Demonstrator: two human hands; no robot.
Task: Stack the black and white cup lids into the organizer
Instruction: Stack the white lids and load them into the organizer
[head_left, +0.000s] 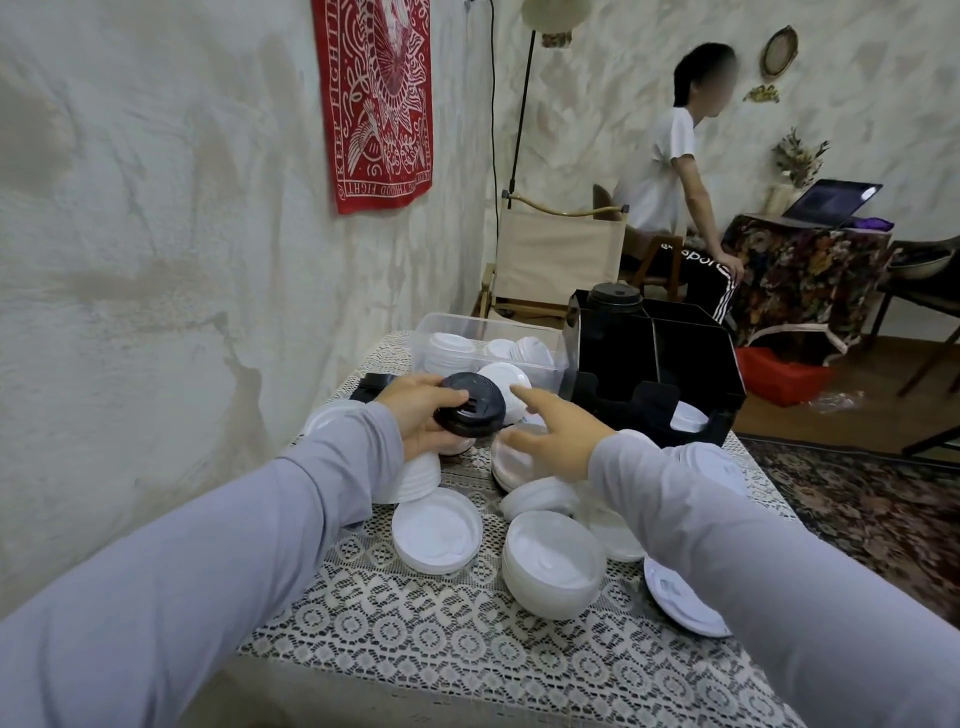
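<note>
while my left hand (411, 420) grips a black lid (470, 410) over the tabletop (415, 639), my right hand (550, 436) reaches out empty, forefinger straight. the black organizer (722, 384) holds a black lid stack (613, 299); i judge most white lids (436, 530) are unsorted.

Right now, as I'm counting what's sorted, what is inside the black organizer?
In the black organizer, a stack of black lids rises from the back left compartment and a white lid shows in a front slot. Other compartments' floors are hidden by walls.
</note>
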